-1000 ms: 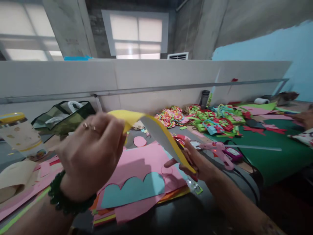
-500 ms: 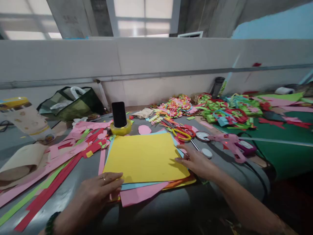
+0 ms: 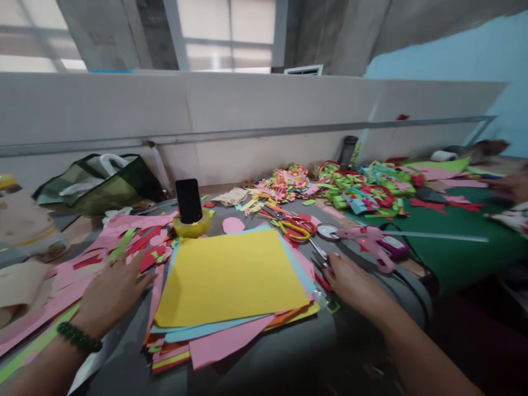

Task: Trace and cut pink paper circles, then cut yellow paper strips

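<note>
A stack of coloured paper sheets (image 3: 231,280), yellow on top, lies between my hands, with blue, pink and orange edges below. To its left, my left hand (image 3: 111,291) reaches over pink and red paper strips (image 3: 93,269), its fingers apart and nothing held. My right hand (image 3: 348,278) rests low by the stack's right edge. Its fingers are bent around a thin dark tool, whose kind I cannot make out; a red piece shows beneath them. Just beyond lie yellow-handled scissors (image 3: 295,231). A pink glue gun (image 3: 371,239) with a clear stick stands right of that hand.
A phone (image 3: 188,201) leans upright in a tape roll (image 3: 192,225). Farther back are a heap of cut paper pieces (image 3: 289,181) and green paper crafts (image 3: 355,190). A green bag (image 3: 103,184) sits back left. Another person's hand (image 3: 513,190) is at the far right.
My left hand has left the stack's near corner and moved left over the strips. My right hand has come off the yellow sheet to its right side. The view has shifted right.
</note>
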A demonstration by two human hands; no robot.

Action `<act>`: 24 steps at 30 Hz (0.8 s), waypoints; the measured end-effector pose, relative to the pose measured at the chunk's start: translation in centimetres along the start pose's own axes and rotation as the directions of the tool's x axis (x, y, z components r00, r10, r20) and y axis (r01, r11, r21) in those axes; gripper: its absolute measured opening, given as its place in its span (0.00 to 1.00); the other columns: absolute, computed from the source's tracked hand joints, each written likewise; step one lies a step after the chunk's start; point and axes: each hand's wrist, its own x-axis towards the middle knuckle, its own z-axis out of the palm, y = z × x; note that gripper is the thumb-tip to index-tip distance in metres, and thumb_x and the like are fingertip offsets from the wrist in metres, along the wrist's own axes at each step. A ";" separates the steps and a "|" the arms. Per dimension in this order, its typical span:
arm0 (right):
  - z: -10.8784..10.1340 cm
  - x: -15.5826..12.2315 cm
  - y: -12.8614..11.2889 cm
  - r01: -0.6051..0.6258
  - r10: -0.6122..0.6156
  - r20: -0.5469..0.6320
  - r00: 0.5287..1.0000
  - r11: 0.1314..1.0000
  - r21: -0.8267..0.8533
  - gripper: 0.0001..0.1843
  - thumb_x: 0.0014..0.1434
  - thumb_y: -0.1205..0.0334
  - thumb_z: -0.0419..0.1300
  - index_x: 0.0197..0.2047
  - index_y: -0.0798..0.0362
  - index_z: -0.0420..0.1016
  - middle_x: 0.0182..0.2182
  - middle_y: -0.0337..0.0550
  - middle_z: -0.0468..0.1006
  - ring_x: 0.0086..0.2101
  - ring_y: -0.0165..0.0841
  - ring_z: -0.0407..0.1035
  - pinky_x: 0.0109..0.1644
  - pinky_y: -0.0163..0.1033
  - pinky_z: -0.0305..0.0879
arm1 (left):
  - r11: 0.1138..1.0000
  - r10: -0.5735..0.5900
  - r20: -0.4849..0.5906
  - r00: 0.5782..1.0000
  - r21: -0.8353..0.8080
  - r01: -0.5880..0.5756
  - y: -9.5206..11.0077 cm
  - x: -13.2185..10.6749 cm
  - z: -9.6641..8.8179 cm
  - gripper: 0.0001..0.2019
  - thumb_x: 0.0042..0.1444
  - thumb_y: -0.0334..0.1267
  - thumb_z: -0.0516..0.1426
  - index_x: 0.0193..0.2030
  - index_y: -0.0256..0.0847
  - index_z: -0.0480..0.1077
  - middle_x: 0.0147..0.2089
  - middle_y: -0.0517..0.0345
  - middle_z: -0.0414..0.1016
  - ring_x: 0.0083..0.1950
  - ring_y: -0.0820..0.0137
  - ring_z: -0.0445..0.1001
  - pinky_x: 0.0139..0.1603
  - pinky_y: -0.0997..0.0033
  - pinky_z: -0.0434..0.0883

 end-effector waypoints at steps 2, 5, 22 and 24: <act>-0.3 -0.6 0.1 -0.023 0.023 -0.001 1.000 1.000 0.018 0.09 0.61 0.66 0.47 0.39 0.57 0.67 0.38 0.56 0.76 0.39 0.42 0.72 0.37 0.39 0.59 | 0.987 0.158 -0.111 0.981 -0.004 -0.159 0.9 -0.6 0.4 0.21 0.60 0.48 0.48 0.53 0.37 0.67 0.55 0.42 0.70 0.58 0.47 0.65 0.55 0.45 0.64; -0.3 -1.4 0.3 -0.050 0.051 -0.003 0.999 0.996 0.077 0.11 0.63 0.63 0.46 0.44 0.57 0.66 0.38 0.54 0.77 0.40 0.41 0.72 0.37 0.38 0.59 | 0.914 0.378 -0.105 0.920 -0.117 -0.389 2.0 -2.0 1.7 0.22 0.58 0.53 0.51 0.56 0.49 0.67 0.60 0.53 0.68 0.57 0.54 0.69 0.52 0.56 0.71; -2.1 -3.7 -4.4 0.521 -0.494 -0.169 0.853 0.830 0.201 0.21 0.59 0.50 0.56 0.53 0.48 0.68 0.52 0.46 0.71 0.51 0.38 0.63 0.54 0.43 0.61 | 0.706 0.630 -0.363 0.686 -0.101 -0.701 4.3 -4.0 6.2 0.14 0.61 0.46 0.49 0.49 0.55 0.71 0.46 0.61 0.79 0.43 0.69 0.79 0.40 0.79 0.75; -1.9 -4.4 -5.9 0.604 -0.605 -0.094 0.791 0.747 0.277 0.19 0.56 0.51 0.59 0.50 0.48 0.70 0.50 0.45 0.73 0.50 0.38 0.64 0.53 0.41 0.61 | 0.688 0.607 -0.419 0.675 -0.148 -0.711 3.9 -3.8 7.5 0.14 0.63 0.45 0.46 0.45 0.55 0.72 0.43 0.64 0.80 0.40 0.72 0.79 0.39 0.83 0.75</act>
